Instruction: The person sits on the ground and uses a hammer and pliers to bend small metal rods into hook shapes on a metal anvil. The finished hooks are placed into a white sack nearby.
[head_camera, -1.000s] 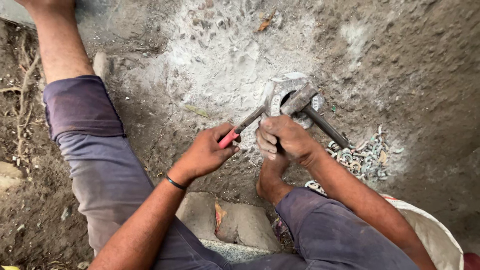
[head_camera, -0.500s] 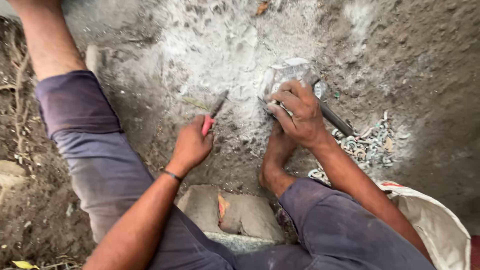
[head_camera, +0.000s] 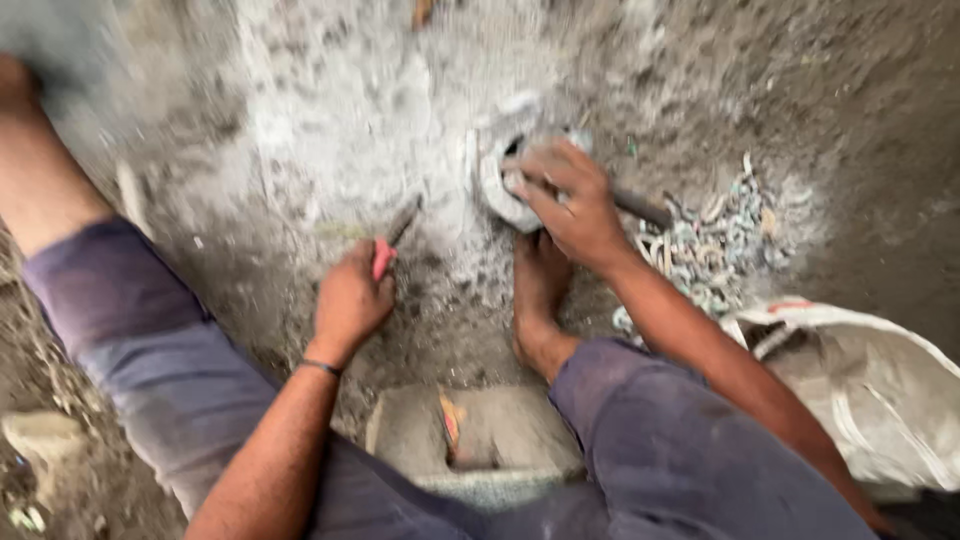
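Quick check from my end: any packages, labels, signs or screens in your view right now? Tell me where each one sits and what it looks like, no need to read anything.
White woven sack: on the ground at lower right, beside the right arm; open-mouthed and slumped, dirty white with a small red mark near its rim.
No labels, signs or screens show in this blurred view.

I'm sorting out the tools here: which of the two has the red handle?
The short tool in the left hand; its handle shows red. The other, a dark bar under the right hand, has no red.
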